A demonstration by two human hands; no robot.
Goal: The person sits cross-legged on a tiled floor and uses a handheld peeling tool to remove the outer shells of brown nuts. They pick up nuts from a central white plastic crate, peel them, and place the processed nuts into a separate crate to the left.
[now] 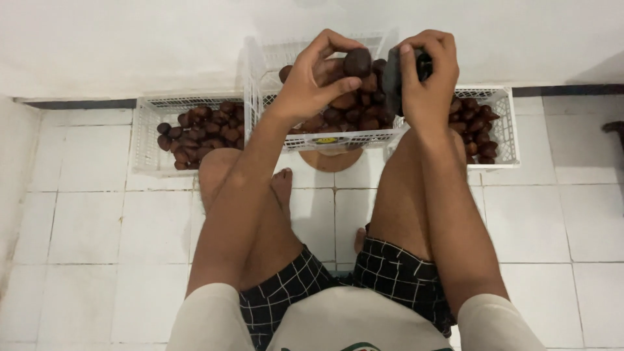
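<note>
Fingers of the left hand (312,81) pinch one dark brown scaly oval fruit (357,62) above the middle white plastic crate (338,138); right hand (426,78) grips a dark flat tool (392,79) beside it. Loose pinch, I'd guess, could let the fruit roll off that crate's heap onto the tiled floor (84,227).

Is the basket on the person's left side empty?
No, the white basket on the left holds a heap of dark brown fruits, like the fruit pinched in the left hand.
</note>
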